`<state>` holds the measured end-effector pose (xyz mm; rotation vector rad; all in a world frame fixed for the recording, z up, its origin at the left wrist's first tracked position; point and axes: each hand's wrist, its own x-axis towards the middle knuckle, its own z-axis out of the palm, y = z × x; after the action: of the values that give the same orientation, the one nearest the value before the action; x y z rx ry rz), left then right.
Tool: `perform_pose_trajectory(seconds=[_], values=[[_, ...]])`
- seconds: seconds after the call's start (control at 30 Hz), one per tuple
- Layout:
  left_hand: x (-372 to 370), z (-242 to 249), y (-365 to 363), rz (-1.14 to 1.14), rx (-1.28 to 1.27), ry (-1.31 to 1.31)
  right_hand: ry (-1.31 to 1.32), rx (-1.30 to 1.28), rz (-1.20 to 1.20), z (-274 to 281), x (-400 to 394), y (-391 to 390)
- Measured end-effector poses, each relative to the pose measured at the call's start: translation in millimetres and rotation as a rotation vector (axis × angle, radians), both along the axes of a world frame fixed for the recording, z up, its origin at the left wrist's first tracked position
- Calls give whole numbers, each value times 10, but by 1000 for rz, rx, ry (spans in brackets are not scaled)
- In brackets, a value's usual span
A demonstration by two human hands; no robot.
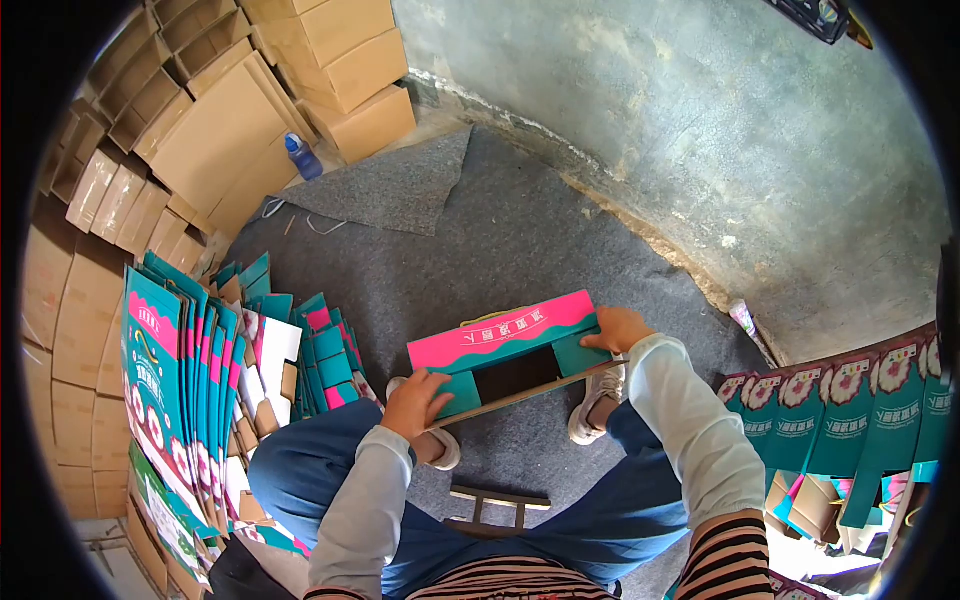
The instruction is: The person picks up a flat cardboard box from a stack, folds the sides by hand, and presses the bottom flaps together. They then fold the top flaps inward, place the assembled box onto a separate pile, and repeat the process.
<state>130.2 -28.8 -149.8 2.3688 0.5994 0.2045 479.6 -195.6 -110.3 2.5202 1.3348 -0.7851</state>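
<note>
A pink and teal cardboard box (505, 335) is held between my knees, its open side facing up. White lettering runs along its pink panel, and the inside looks dark between two teal end flaps. My left hand (410, 402) grips the left end, fingers over the teal flap (458, 394). At the opposite end my right hand (618, 328) is closed on the corner by the other teal flap (577, 354). A bit of yellow cord (487, 317) shows behind the far edge.
Flattened teal and pink cartons (160, 350) lean in a stack at my left, beside more folded ones (325, 355). Printed boxes (840, 410) line my right. Brown cartons (330, 60), a blue bottle (303, 157) and a concrete wall (700, 130) stand farther off.
</note>
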Motion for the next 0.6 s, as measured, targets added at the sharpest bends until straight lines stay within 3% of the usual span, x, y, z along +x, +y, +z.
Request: perform_pose_trajectory(seconds=[0.1,0.23,0.37,0.4,0.5,0.6], values=[[-4,25,6,267,-43,-24,90,-59,-49,83,104,6],[-64,-135,72,594,13,-71,141,49,-123,-245,312,-103],[-158,-490,214,629,-382,14,345,136,-248,-445,308,-85],[-154,-532,220,677,-623,86,407,161,-296,-484,292,-97],[-109,-621,185,580,-584,-31,433,239,-341,-509,221,-100],[-68,-602,162,596,-653,79,492,189,-444,-358,143,-81]])
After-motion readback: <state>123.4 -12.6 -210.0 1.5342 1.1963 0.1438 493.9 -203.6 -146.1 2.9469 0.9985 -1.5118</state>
